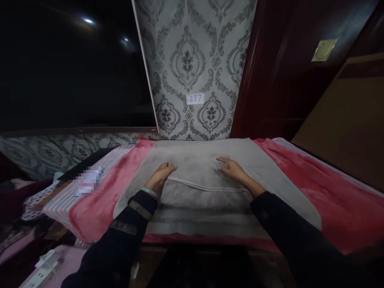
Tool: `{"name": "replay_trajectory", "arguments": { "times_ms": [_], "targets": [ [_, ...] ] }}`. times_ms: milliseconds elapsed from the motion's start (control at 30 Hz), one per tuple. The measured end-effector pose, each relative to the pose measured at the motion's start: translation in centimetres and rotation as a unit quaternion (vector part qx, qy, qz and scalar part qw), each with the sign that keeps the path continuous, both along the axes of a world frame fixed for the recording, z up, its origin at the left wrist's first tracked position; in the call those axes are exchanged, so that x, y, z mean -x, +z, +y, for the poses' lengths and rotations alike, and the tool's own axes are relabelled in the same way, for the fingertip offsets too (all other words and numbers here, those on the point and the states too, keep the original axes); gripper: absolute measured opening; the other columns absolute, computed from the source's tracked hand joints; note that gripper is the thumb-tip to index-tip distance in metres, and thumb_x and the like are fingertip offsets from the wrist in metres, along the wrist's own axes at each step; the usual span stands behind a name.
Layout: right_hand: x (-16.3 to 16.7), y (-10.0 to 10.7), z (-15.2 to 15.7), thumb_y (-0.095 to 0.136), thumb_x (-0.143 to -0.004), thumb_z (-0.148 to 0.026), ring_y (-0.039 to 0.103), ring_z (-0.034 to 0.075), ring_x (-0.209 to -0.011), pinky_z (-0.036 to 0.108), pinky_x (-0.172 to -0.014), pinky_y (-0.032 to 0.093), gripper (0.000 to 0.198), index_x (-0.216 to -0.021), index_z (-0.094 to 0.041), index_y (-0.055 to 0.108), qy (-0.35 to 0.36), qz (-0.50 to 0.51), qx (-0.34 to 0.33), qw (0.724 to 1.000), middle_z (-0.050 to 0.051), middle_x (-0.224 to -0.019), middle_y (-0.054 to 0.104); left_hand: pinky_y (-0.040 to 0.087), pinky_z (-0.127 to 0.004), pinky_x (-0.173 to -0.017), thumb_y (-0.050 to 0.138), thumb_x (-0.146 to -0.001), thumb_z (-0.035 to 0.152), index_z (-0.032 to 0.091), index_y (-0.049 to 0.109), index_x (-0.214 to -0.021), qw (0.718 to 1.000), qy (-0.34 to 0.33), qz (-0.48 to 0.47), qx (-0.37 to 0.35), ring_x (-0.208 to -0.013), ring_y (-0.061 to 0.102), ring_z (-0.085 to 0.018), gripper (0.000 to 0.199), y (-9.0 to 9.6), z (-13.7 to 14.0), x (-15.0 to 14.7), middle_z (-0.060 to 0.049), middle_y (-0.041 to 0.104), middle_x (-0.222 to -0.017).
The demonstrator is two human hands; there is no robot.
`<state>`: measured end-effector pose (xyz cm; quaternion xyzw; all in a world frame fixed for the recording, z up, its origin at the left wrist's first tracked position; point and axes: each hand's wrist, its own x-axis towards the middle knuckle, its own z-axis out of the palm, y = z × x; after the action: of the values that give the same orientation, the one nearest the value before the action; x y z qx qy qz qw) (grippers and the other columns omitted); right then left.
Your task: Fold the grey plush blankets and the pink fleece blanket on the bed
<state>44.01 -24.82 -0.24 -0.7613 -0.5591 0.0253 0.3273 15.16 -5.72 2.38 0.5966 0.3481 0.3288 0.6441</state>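
In front of me a soft grey cloth (207, 200) lies folded, its pale hemmed edge running across between my hands. It rests on a larger smooth grey sheet (192, 154). My left hand (163, 173), a bracelet at its wrist, is at the left end of that edge, thumb and fingers partly stretched. My right hand (233, 170) is over the right side of the grey fabric, its fingers spread with thumb and forefinger apart. Neither hand visibly grips the fabric, though the undersides of both are hidden.
A red-pink plush blanket (288, 156) and a striped cloth (63, 196) lie beneath, covering the table. A large dark screen (75, 72) stands behind at left. A brown cardboard panel (345, 128) leans at right. At lower left lies a white power strip (42, 276).
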Motion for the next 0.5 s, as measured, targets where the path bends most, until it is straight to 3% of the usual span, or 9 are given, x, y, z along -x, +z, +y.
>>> {"name": "replay_trajectory", "arguments": {
  "times_ms": [167, 300, 500],
  "targets": [
    [1.6, 3.3, 5.0, 0.071, -0.084, -0.027, 0.063, 0.031, -0.125, 0.048, -0.112, 0.046, 0.064, -0.146, -0.022, 0.058, 0.072, 0.063, 0.016, 0.995, 0.011, -0.143, 0.061, 0.055, -0.033, -0.073, 0.09, -0.054, 0.032, 0.013, 0.071, -0.096, 0.995, -0.083, 0.018, -0.057, -0.087, 0.072, -0.029, 0.051, 4.4, -1.6, 1.2, -0.008, 0.076, -0.083],
    [3.1, 5.1, 8.3, 0.078, -0.081, -0.039, 0.042, 0.035, -0.145, 0.052, -0.12, 0.034, 0.085, -0.156, -0.023, 0.044, 0.175, 0.176, 0.026, 0.968, 0.015, -0.16, 0.042, 0.054, -0.032, -0.077, 0.085, -0.061, 0.036, 0.013, 0.071, -0.098, 0.986, -0.14, 0.028, -0.086, -0.088, 0.071, -0.026, 0.045, 7.3, -2.5, 2.8, -0.008, 0.076, -0.089],
    [5.1, 9.0, 10.5, 0.087, -0.069, -0.061, 0.016, 0.035, -0.156, 0.055, -0.124, 0.023, 0.128, -0.166, -0.028, 0.012, 0.264, 0.304, 0.115, 0.908, 0.016, -0.17, 0.018, 0.054, -0.037, -0.088, 0.082, -0.068, 0.033, 0.016, 0.072, -0.111, 0.971, -0.19, 0.054, -0.136, -0.102, 0.07, -0.027, 0.047, 12.3, -3.5, 5.4, -0.01, 0.076, -0.102]
  ]
}}
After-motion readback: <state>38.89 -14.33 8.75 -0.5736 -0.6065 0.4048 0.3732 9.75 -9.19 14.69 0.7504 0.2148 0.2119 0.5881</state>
